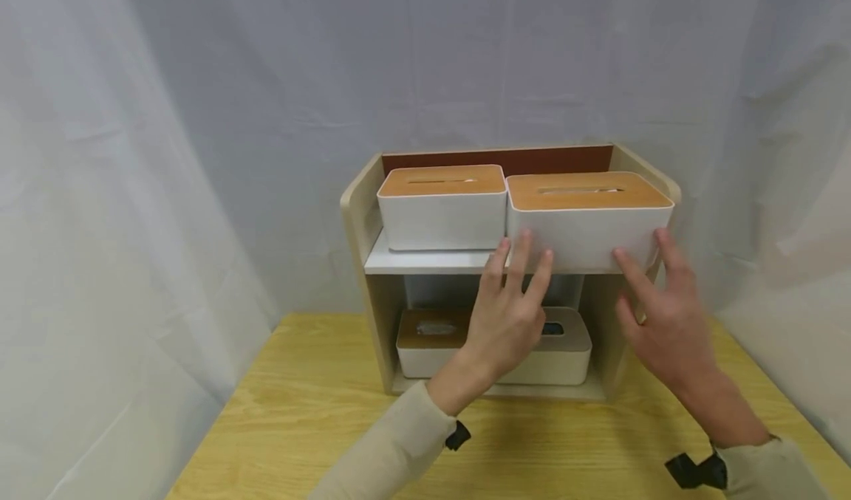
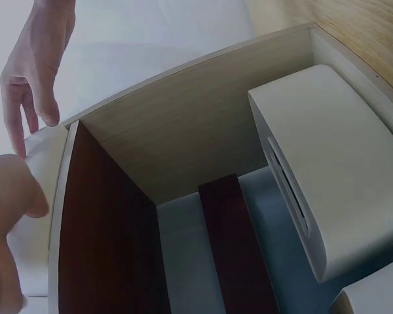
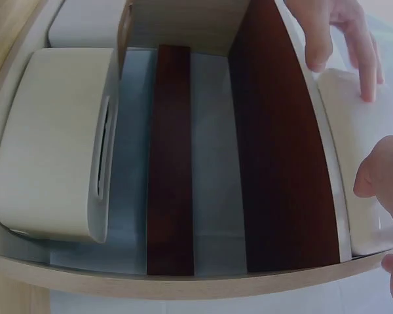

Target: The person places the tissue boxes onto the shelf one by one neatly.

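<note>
On the upper board of a small two-tier shelf (image 1: 375, 323), a white tissue box (image 1: 588, 234) with a wood-coloured slotted lid sits at the right. Its front juts forward over the board's edge. My left hand (image 1: 508, 319) has its fingertips at the left part of that front, fingers extended and spread. Toward the right corner, my right hand (image 1: 674, 323) touches the same front with extended fingers. A shorter tissue box (image 1: 442, 219) with a similar lid stands close beside it on the left, farther back. The right wrist view shows both hands beside the white front.
Below, a brown-lidded tissue box (image 1: 419, 361) and a grey-lidded one (image 1: 555, 363) stand in the lower tier, partly behind my left hand. The shelf's side panels flank both tiers. It stands on a wooden table (image 1: 299, 411), with pale sheeting (image 1: 266, 116) behind and beside.
</note>
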Action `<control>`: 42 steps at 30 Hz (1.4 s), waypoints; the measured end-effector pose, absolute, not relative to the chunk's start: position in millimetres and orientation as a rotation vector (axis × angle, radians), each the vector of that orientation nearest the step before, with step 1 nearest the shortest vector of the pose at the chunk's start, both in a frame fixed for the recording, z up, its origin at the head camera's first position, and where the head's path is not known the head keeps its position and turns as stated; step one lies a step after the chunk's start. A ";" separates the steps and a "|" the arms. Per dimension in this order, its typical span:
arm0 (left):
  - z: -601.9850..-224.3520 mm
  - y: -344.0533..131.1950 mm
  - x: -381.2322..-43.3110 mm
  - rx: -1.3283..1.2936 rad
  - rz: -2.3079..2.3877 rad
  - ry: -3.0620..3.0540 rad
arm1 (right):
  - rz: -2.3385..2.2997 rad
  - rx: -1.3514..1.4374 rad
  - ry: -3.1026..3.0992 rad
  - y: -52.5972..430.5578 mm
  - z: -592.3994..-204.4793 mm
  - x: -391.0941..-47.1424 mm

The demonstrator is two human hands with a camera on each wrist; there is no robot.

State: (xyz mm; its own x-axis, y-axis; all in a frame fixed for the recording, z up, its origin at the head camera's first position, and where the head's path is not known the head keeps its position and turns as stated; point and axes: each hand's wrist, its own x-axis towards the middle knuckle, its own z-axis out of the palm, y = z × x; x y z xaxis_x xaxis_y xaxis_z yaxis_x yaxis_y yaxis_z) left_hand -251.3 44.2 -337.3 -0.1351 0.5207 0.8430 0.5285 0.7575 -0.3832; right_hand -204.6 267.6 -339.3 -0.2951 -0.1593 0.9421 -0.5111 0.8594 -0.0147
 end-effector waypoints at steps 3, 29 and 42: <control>-337.4 44.7 -251.2 -0.834 -0.007 -1.818 | 0.366 0.522 -1.879 265.6 -341.4 -204.9; -333.5 52.7 -265.2 -0.798 -0.013 -1.980 | 0.225 0.482 -2.029 253.9 -332.3 -221.6; -330.9 60.1 -268.8 -0.753 0.008 -2.119 | 0.256 0.432 -2.182 245.8 -322.7 -224.2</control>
